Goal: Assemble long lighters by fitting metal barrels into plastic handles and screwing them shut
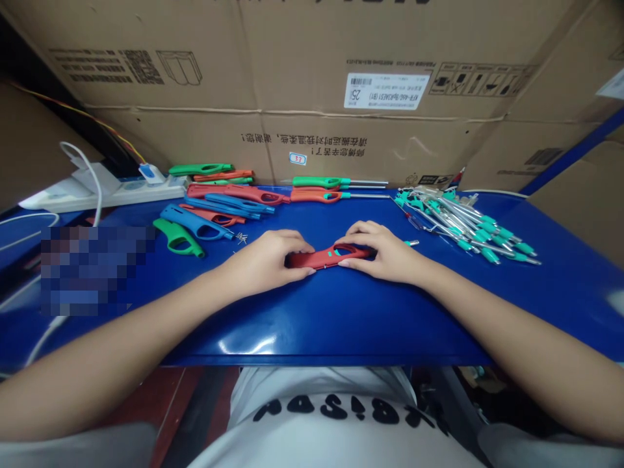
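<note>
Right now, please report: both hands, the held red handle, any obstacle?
Left hand gripping red handle, solid end. Right hand gripping looped end. Small metal pieces nearby, apparently not obstructing.

We see a person in a pale shirt (336, 448), somewhere between white and light grey. Big black letters (341, 407) run across its front in a gentle curve. They are fat and round, like bubbles, and one has a dot, but the ones at the right end are squashed into the folds. The left sleeve (88, 445) and the right sleeve (541, 445) are short, loose and the same pale colour. Both arms are bare below them, and the hands are bare too. Near the desk's edge we see more pale, wrinkly cloth (322, 380); we can't tell if it is shirt or trousers.
</note>
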Action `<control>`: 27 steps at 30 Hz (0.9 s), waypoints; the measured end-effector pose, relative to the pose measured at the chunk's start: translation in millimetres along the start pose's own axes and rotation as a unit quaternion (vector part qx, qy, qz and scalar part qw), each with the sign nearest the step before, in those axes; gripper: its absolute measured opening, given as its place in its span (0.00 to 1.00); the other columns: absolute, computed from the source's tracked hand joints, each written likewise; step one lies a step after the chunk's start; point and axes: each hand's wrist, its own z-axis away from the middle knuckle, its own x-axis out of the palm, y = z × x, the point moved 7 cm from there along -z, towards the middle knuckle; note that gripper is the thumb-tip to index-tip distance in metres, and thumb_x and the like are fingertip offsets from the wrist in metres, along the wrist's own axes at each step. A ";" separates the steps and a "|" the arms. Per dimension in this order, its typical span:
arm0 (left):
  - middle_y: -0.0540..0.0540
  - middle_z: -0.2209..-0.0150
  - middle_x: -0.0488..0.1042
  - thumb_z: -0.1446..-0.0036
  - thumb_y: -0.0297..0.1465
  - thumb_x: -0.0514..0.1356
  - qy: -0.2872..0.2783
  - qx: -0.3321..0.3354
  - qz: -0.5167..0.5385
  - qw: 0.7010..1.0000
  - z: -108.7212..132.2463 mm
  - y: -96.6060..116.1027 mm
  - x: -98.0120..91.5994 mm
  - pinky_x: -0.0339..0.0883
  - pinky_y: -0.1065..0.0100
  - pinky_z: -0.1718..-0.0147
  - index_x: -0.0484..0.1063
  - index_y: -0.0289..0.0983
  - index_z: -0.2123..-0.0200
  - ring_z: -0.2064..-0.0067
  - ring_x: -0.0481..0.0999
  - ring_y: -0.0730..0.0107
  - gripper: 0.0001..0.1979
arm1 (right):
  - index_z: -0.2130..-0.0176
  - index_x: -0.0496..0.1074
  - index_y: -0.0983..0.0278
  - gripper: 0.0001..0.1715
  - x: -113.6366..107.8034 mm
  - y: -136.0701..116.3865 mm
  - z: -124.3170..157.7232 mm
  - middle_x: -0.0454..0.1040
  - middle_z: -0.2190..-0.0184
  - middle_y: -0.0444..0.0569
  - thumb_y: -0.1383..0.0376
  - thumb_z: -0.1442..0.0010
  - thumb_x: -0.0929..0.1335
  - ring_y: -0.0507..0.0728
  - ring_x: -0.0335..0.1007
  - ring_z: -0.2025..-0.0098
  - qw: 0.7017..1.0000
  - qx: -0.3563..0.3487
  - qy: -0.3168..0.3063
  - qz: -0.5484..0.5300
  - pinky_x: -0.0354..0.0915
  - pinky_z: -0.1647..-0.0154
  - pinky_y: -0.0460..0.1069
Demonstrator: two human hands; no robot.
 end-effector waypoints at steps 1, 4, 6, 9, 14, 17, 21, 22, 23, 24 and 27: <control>0.42 0.58 0.79 0.40 0.37 0.64 0.001 0.000 -0.003 1.000 0.2 0.8 -0.3 0.71 0.64 0.59 0.80 0.35 0.55 0.59 0.79 0.62 0.13 | 0.47 0.77 0.60 0.22 0.0 -0.1 -0.1 0.74 0.51 0.55 0.53 0.37 0.71 0.63 0.69 0.49 1.000 0.000 -0.001 -0.002 0.62 0.45 0.61; 0.42 0.58 0.79 0.40 0.37 0.65 0.000 -0.004 -0.016 1.000 0.6 1.5 -0.3 0.71 0.64 0.59 0.80 0.36 0.55 0.59 0.79 0.61 0.13 | 0.47 0.77 0.59 0.21 0.2 0.5 0.0 0.74 0.51 0.54 0.53 0.37 0.72 0.63 0.69 0.49 1.000 0.000 -0.001 -0.010 0.62 0.44 0.61; 0.42 0.58 0.79 0.40 0.36 0.65 -0.004 -0.009 -0.027 1.000 0.8 1.0 0.6 0.71 0.64 0.59 0.79 0.36 0.55 0.58 0.79 0.61 0.13 | 0.48 0.77 0.58 0.22 0.8 1.8 0.1 0.75 0.51 0.54 0.53 0.38 0.72 0.63 0.70 0.49 1.000 0.002 0.001 -0.014 0.62 0.44 0.61; 0.43 0.58 0.78 0.40 0.35 0.66 -0.004 -0.012 -0.035 0.999 1.3 1.5 1.9 0.71 0.64 0.58 0.79 0.36 0.55 0.58 0.79 0.60 0.12 | 0.48 0.78 0.58 0.23 2.1 4.5 0.1 0.75 0.52 0.54 0.52 0.39 0.73 0.63 0.70 0.49 1.000 0.005 0.008 -0.017 0.63 0.45 0.61; 0.43 0.58 0.78 0.38 0.32 0.63 -0.016 -0.011 -0.120 0.993 3.7 8.0 7.0 0.71 0.65 0.59 0.79 0.36 0.55 0.56 0.78 0.59 0.11 | 0.47 0.78 0.60 0.24 2.3 1.6 0.2 0.76 0.54 0.54 0.51 0.38 0.72 0.62 0.72 0.53 1.000 -0.001 0.004 0.011 0.65 0.51 0.58; 0.42 0.56 0.78 0.37 0.32 0.60 -0.028 0.009 -0.205 0.978 4.7 10.3 9.6 0.71 0.64 0.59 0.78 0.36 0.51 0.54 0.77 0.57 0.13 | 0.46 0.77 0.63 0.24 0.0 -7.4 2.5 0.77 0.56 0.54 0.52 0.35 0.70 0.62 0.73 0.55 0.995 -0.026 -0.023 0.093 0.63 0.54 0.56; 0.42 0.53 0.78 0.35 0.34 0.60 -0.028 0.045 -0.204 0.977 3.1 5.4 7.6 0.70 0.66 0.57 0.76 0.37 0.47 0.52 0.77 0.59 0.15 | 0.46 0.77 0.66 0.23 -5.4 -16.6 7.2 0.79 0.57 0.55 0.54 0.31 0.65 0.61 0.73 0.57 0.979 -0.072 -0.038 0.187 0.60 0.57 0.56; 0.43 0.53 0.78 0.35 0.35 0.59 -0.023 0.051 -0.192 0.980 2.3 3.5 6.5 0.70 0.66 0.57 0.76 0.38 0.47 0.52 0.77 0.60 0.15 | 0.47 0.77 0.67 0.23 -7.1 -17.3 7.9 0.79 0.58 0.55 0.54 0.30 0.64 0.61 0.73 0.58 0.976 -0.079 -0.032 0.198 0.60 0.57 0.55; 0.43 0.53 0.78 0.34 0.36 0.59 -0.017 0.057 -0.177 0.982 1.5 2.0 5.5 0.70 0.66 0.57 0.76 0.38 0.48 0.53 0.77 0.60 0.15 | 0.49 0.78 0.67 0.24 -8.4 -17.3 8.3 0.80 0.58 0.55 0.54 0.29 0.62 0.61 0.73 0.58 0.974 -0.084 -0.025 0.207 0.59 0.58 0.55; 0.43 0.54 0.78 0.33 0.36 0.58 -0.011 0.064 -0.163 0.985 0.8 1.0 4.8 0.70 0.67 0.56 0.77 0.38 0.48 0.53 0.77 0.61 0.15 | 0.51 0.78 0.67 0.24 -9.4 -16.8 8.4 0.80 0.59 0.55 0.54 0.28 0.61 0.61 0.73 0.59 0.973 -0.086 -0.018 0.214 0.59 0.58 0.55; 0.42 0.56 0.78 0.30 0.38 0.54 0.016 0.077 -0.127 0.989 -0.6 -0.3 3.4 0.70 0.66 0.54 0.77 0.36 0.50 0.54 0.78 0.62 0.16 | 0.54 0.78 0.67 0.24 -10.3 -15.0 7.9 0.80 0.61 0.54 0.55 0.27 0.60 0.60 0.73 0.60 0.972 -0.083 -0.005 0.219 0.58 0.60 0.54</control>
